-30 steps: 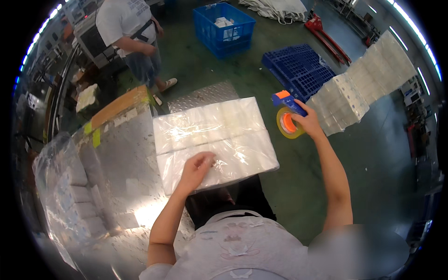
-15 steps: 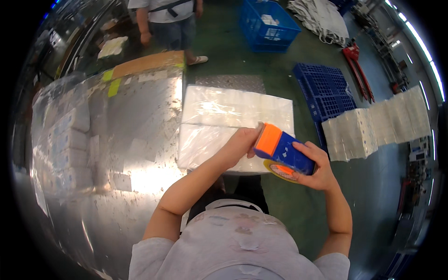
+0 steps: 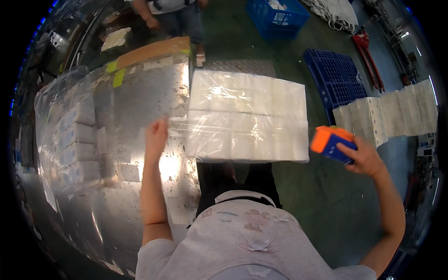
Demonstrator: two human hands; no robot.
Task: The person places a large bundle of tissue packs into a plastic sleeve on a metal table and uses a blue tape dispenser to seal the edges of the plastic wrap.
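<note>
My right hand (image 3: 366, 156) is wrapped round an orange and blue tape dispenser (image 3: 333, 143), held off the right side of a package. The package (image 3: 247, 133) is a clear plastic bag of white blocks in two rows, lying in front of me with its left edge at the metal table. Above the table, my left hand (image 3: 157, 134) is closed, fingertips pinched and slightly blurred. A faint strip of clear tape (image 3: 178, 122) runs from those fingertips toward the package; its course over the shiny plastic is hard to follow.
On the metal table (image 3: 140, 102) at left lies a clear bag of white packs (image 3: 77, 140). A blue pallet (image 3: 336, 79), a row of white packs (image 3: 387, 114), a red pallet jack (image 3: 368, 58) and a blue crate (image 3: 277, 21) stand right and ahead. Another person (image 3: 175, 23) stands beyond the table.
My hands have moved apart: the left one leftward over the table, the right one rightward with the tape dispenser. More of the package's top shows.
</note>
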